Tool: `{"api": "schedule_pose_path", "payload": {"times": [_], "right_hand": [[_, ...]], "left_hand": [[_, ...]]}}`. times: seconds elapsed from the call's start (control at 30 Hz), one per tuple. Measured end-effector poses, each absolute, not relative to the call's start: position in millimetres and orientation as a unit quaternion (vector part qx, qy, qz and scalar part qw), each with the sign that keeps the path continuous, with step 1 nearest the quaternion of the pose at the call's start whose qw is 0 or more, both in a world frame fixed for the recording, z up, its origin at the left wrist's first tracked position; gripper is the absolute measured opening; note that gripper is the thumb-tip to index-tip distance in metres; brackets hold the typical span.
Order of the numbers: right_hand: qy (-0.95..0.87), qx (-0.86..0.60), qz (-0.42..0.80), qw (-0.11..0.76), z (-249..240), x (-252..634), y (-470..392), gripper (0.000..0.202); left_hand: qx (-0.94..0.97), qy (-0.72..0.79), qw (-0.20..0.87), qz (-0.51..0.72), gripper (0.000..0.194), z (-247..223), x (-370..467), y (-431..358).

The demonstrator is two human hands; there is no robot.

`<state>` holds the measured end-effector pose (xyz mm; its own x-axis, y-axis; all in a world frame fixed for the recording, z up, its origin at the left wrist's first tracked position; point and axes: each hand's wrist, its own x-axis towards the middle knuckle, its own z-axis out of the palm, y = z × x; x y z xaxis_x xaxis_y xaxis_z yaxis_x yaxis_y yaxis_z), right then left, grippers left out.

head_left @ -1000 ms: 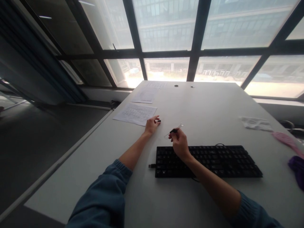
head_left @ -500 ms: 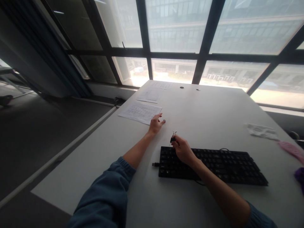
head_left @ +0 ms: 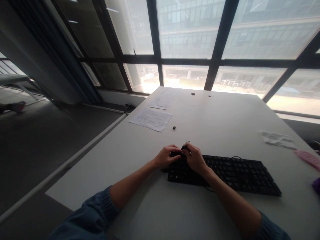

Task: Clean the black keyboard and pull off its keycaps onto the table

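Note:
My right hand (head_left: 194,157) is closed on a black binder clip (head_left: 185,146) with silver wire handles, above the left end of a black keyboard (head_left: 235,173). My left hand (head_left: 167,156) has come up against the clip from the left, thumb and fingers pinched near it; whether they grip the clip is too small to tell. A small dark object (head_left: 174,127) lies on the white table (head_left: 215,126), beyond both hands. The keyboard's plug at its left side is mostly in shadow under my left wrist.
Printed sheets (head_left: 151,119) lie at the table's left. At the right are a white cloth-like item (head_left: 278,139), a pink one (head_left: 307,158) and a purple one (head_left: 317,185). Windows stand behind the far edge.
My left hand has moved back toward me from beside the small dark object to the binder clip, and its fingers have drawn together. The dark object now lies uncovered. My right hand keeps the clip.

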<state>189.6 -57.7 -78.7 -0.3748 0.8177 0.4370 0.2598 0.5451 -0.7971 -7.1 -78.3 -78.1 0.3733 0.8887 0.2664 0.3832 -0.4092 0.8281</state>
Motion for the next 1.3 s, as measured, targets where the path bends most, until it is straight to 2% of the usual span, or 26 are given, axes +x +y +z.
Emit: {"api": "schedule_pose_path", "payload": {"times": [0.3, 0.5, 0.67, 0.97, 1.1, 1.3], "right_hand": [[-0.705, -0.374, 0.359, 0.484, -87, 188, -52, 0.011], [-0.715, -0.351, 0.361, 0.484, -84, 187, -52, 0.009], [-0.703, -0.355, 0.376, 0.487, -86, 187, -50, 0.007], [-0.723, -0.352, 0.375, 0.462, -84, 189, -47, 0.009], [-0.736, -0.333, 0.380, 0.450, -81, 188, -50, 0.010], [-0.707, -0.352, 0.407, 0.460, -83, 187, -52, 0.009]], "left_hand": [[0.723, 0.455, 0.354, 0.381, 0.027, -76, 1, -76], [0.753, 0.468, 0.262, 0.381, 0.019, -75, 5, -70], [0.782, 0.463, 0.194, 0.369, 0.020, -76, 12, -69], [0.779, 0.480, 0.231, 0.329, 0.021, -74, 10, -68], [0.760, 0.469, 0.265, 0.365, 0.016, -66, 7, -66], [0.672, 0.445, 0.442, 0.395, 0.030, -69, -7, -56]]}}
